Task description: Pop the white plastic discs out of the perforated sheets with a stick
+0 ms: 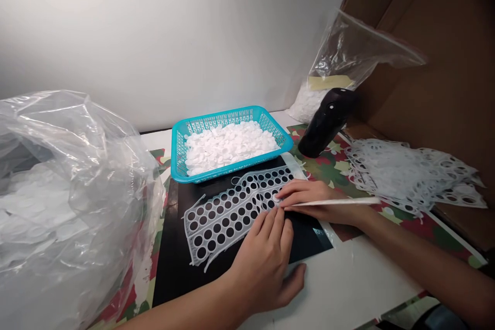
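Perforated white plastic sheet [223, 219] lies flat on a black mat [174, 273], rows of round holes showing black through it. Long axis runs lower left to upper right, far end pointing toward the right side of the turquoise basket.

My left hand [261, 263] is on the mat at the sheet's near right edge, fingers slightly apart, fingertips [279, 223] at the sheet. My right hand [319, 203] is just above, fingers together, curled around a thin white strip [334, 202]. Its index fingertip is right by a small white disc [277, 198] at the sheet's edge.

Containers: turquoise plastic basket [232, 116], far side of the mat, full of white discs [228, 147]. Zip bag [348, 46] behind it on the right, more white discs in the bottom. Big clear plastic bag [65, 175] on my left, holding white pieces. Stack of perforated sheets [415, 175] on my right, beside a black object [327, 121], type unclear.
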`<state>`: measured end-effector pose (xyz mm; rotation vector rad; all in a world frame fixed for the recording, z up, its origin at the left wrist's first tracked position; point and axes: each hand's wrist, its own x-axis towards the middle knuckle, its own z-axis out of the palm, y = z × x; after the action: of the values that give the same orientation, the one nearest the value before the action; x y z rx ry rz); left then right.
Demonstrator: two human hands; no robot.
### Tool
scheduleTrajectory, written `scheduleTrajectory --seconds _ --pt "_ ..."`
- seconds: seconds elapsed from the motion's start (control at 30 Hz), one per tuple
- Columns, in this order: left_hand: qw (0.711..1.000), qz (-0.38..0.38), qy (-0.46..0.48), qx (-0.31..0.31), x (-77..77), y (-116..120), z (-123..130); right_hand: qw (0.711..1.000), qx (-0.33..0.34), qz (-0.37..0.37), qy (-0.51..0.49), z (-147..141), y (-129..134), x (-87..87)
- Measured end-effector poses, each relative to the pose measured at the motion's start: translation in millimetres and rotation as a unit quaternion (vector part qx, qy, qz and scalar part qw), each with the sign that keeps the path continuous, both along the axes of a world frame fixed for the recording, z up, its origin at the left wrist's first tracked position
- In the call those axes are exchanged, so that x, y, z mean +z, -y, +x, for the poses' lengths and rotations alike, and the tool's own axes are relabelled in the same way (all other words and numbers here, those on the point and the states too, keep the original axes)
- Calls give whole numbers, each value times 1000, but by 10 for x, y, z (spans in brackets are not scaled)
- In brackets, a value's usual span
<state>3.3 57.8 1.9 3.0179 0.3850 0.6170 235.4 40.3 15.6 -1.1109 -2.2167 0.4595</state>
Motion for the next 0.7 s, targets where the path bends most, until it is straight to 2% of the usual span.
scheduleTrajectory --seconds 0.1,0.3,0.43,0.57,0.7 --pt "1000 -1 7 1 10 5 11 999 -21 16 22 -25 8 -58" --pt "1000 -8 14 4 15 24 20 995 -1 78 57 -34 3 -145" --pt "1000 -19 9 5 18 25 23 993 -19 94 68 -58 -18 -171" --pt "1000 -15 13 0 31 17 20 987 -91 120 46 -106 -40 -136" --pt "1000 -14 6 0 36 17 18 973 -172 152 17 -65 -38 -10"
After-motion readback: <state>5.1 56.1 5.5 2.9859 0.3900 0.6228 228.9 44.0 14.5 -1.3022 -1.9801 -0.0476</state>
